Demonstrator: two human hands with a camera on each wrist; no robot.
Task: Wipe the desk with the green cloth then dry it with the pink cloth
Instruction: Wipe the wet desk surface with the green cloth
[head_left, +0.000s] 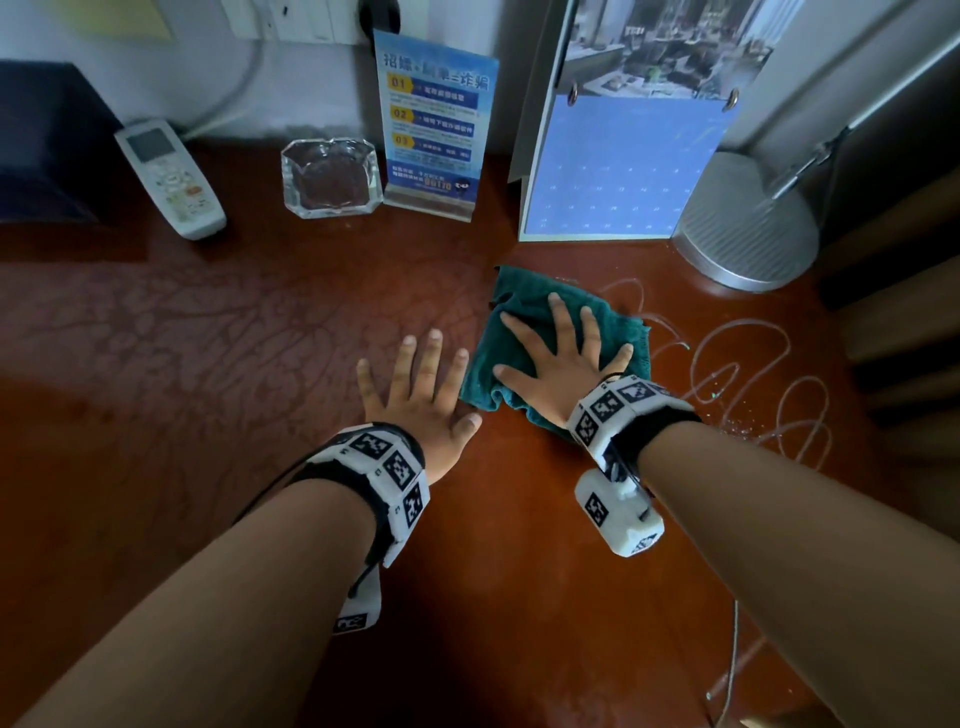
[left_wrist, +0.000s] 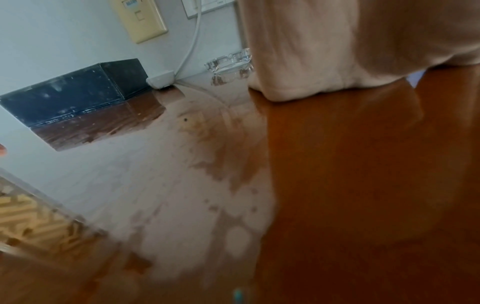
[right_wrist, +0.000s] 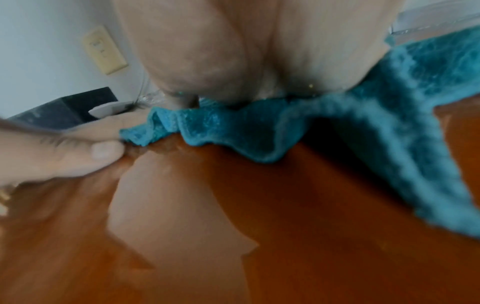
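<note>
I'm seeing dim head view, edges bending; glare is washing the desk (left_wrist: 161, 185) in left wrist; right wrist is blurring.

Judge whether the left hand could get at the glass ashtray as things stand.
Probably yes: the left hand lies flat on bare desk, and nothing stands between it and the ashtray.

A pale wall (head_left: 311, 98) stood behind, with a yellow switch plate (left_wrist: 140, 20) on it. A silver lamp base (head_left: 748, 228) sat by a blue calendar (head_left: 618, 171).
</note>
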